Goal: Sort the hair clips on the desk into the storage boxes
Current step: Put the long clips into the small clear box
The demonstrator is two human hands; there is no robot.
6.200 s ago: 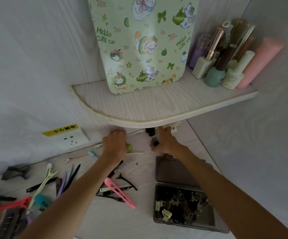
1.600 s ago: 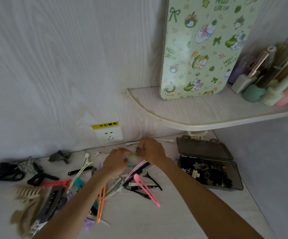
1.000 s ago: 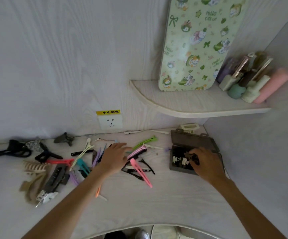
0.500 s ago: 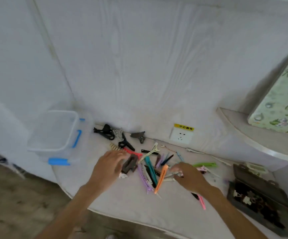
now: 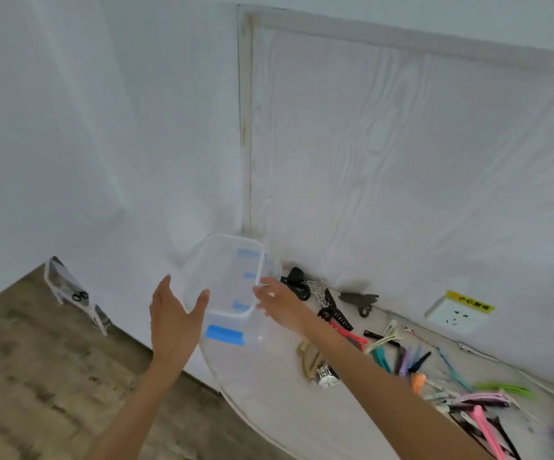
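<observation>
Desk (image 5: 269, 386) edge, open-fingered hands (image 5: 172, 322) flanking box (image 5: 225, 277)

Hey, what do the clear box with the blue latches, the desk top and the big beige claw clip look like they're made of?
Clear box: likely thin plastic, see-through and glossy; the wall shows through it, and its latches are opaque blue. Desk top: pale wood-grain surface, matte, probably laminate; faint grain lines show. Beige claw clip: looks like moulded plastic, smooth and matte, though blur leaves the finish uncertain.

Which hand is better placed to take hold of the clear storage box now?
Probably the right hand: its fingers already reach the clear storage box at the near right rim. The left hand is open beside the box's left wall, apparently not touching.
</observation>
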